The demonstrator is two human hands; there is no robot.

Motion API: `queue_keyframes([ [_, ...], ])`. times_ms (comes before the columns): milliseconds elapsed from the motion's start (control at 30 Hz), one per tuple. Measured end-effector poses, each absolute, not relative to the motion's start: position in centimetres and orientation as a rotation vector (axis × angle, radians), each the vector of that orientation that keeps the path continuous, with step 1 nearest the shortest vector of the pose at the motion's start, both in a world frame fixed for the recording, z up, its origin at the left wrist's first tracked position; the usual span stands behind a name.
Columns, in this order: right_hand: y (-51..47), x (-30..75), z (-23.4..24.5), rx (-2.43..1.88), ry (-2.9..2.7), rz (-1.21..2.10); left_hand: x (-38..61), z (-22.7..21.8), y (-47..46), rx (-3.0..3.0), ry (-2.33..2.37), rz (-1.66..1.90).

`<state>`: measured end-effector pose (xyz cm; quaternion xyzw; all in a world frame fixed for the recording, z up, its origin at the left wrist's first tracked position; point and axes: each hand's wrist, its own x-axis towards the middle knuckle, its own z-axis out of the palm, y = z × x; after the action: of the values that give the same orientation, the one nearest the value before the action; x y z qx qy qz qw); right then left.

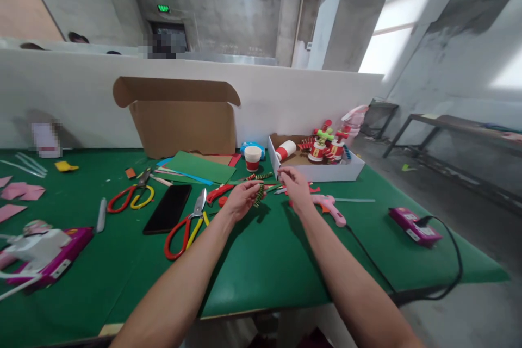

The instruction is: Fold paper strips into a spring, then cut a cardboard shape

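Observation:
My left hand (243,199) is closed on a small green folded paper spring (259,196), which hangs from its fingertips above the table. To the right, my right hand (294,184) is raised with thumb and fingers pinched near the front wall of a white box (322,174); anything between those fingers is too small to make out. Below and beyond the right wrist lies a pink glue gun (332,207) with a clear stick in it. More folded paper springs (261,175) lie behind my left hand, close to a red and white paper cup (253,158).
Scissors with red and yellow handles (185,231), a black phone (168,209) and a second pair of scissors (132,194) lie at left. Green paper sheets (199,167) lie before an open cardboard box (183,125). Purple power strips (415,226) sit at both sides, cords trailing.

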<state>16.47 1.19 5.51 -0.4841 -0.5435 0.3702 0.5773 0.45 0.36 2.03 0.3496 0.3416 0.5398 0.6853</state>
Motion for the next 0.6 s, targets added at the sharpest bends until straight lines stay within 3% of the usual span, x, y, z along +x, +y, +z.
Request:
queue_keyframes([
  [100,1.9,13.6,3.9,-1.021,-0.89,1.155,0.0,1.9,0.9,0.818,0.803,1.383],
  [200,1.2,12.8,2.6,-0.939,-0.935,1.329,-0.3,1.7,1.4,0.871,0.825,1.504],
  [600,0.3,12.7,1.9,-0.693,-0.984,1.559,0.6,1.4,0.6,0.844,0.769,1.448],
])
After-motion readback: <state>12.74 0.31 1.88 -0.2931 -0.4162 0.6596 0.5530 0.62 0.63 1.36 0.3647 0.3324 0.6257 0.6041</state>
